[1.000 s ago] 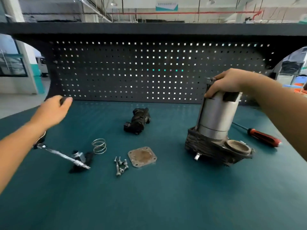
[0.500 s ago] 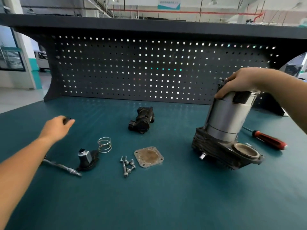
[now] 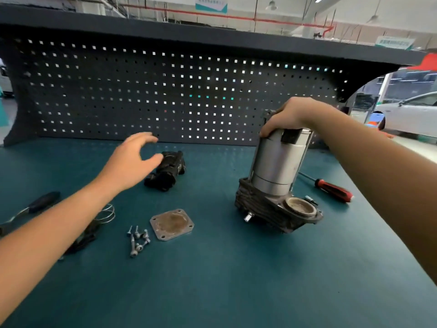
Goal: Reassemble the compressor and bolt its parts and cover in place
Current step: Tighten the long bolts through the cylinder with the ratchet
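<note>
The compressor (image 3: pixel 276 185) stood tilted toward the rear right of the bench (image 3: pixel 236 292). The right hand (image 3: pixel 290 117) gripped its top with curled fingers. The left hand (image 3: pixel 132 162), fingers spread and empty, hovered just beside the black part (image 3: pixel 168 172) near the rear edge. Probable step: fetching that part. The next move called for closing on it. The cover (image 3: pixel 172 224) and bolts (image 3: pixel 138 240) lay loose.

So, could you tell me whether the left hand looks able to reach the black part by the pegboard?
Probably yes: the left hand hovers open just beside the black part, nothing between them; the right hand grips the compressor, well clear.
</note>
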`<state>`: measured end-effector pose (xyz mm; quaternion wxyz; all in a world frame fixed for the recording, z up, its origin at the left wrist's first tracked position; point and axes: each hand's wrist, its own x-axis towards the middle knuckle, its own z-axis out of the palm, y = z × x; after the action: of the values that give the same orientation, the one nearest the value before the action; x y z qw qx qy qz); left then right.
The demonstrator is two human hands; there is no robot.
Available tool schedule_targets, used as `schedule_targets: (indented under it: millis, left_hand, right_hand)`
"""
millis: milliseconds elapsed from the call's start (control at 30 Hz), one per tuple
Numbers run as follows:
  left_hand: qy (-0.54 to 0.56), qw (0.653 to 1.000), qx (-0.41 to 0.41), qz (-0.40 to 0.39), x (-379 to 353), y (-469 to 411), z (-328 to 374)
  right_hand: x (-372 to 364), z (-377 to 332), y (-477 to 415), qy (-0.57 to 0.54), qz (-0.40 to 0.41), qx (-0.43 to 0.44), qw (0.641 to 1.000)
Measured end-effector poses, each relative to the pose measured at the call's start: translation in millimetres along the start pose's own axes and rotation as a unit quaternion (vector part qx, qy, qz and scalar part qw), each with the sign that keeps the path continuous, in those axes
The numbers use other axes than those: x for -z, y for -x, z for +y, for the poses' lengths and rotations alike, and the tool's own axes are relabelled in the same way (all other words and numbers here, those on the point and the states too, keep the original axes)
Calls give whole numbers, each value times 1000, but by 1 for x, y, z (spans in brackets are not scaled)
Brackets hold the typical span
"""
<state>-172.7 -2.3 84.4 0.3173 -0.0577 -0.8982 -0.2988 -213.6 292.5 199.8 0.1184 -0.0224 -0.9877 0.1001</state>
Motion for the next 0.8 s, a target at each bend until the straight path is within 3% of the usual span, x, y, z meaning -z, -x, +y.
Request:
schedule_targets:
  millis: [133,200,367,467,533,633,700,800]
  left_hand:
    - [48,981,-123,-145,-43,40,80]
    - [93,973,-134,-165,-64,50,107]
    - [265,960,-82,-38,-87,22,155]
    - [280,955,-99,8,-89,-9,169]
    - [259,959,-115,-18,-88,-32,172]
    - [221,956,-113,-155,-84,-61,175]
    - [197,952,-105,-208,-82,-70,176]
    - [192,958,-117,-178,-79,-69,177]
  right_hand:
    - [-3,-2,2,-37,-4,1,999]
    - [-6,0,4,-80,8,0,997]
    - [-6,12,13,-198,36,13,980]
    - [-3,21,18,-234,44,36,971]
    - [-5,27,20,-293,70,47,953]
    - [-13,33,20,-385,128,40,913]
    - [-23,33,23,-470,166,4,867]
    - [-36,26,26,-657,169,-103,728]
